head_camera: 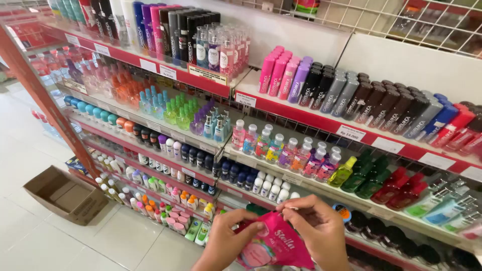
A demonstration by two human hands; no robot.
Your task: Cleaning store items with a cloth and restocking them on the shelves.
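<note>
Down at the bottom edge of the view, both hands meet over a glossy pink sachet (278, 246), a flat, soft plastic pack with crinkled, shiny skin and a paler round picture near its lower left. It is held in the air in front of the lower shelves, and its long axis seems to run on a slant from upper right down to lower left, with the top end toward the right hand, though its outline is partly covered. The left hand (228, 241) has its fingers closed on the pack's left side, the thumb pressed on the front face. The right hand (316, 226) pinches the pack's upper edge, fingers (293, 206) curled tightly together around a small pale strip too small to make out. Both wrists are cut off by the frame, and the sachet's lower corner runs out of view. Behind stand red-edged shelves (311, 118) with tilted rows of slim cylindrical spray cans (351, 95) in pink, black, grey, blue and red, then small clear bottles (286, 150) of tinted liquid with pale caps. Lower rows of small roll-on bottles blur together. An open brown cardboard box (65, 195) sits on the pale tiled floor (30, 150) at left.
</note>
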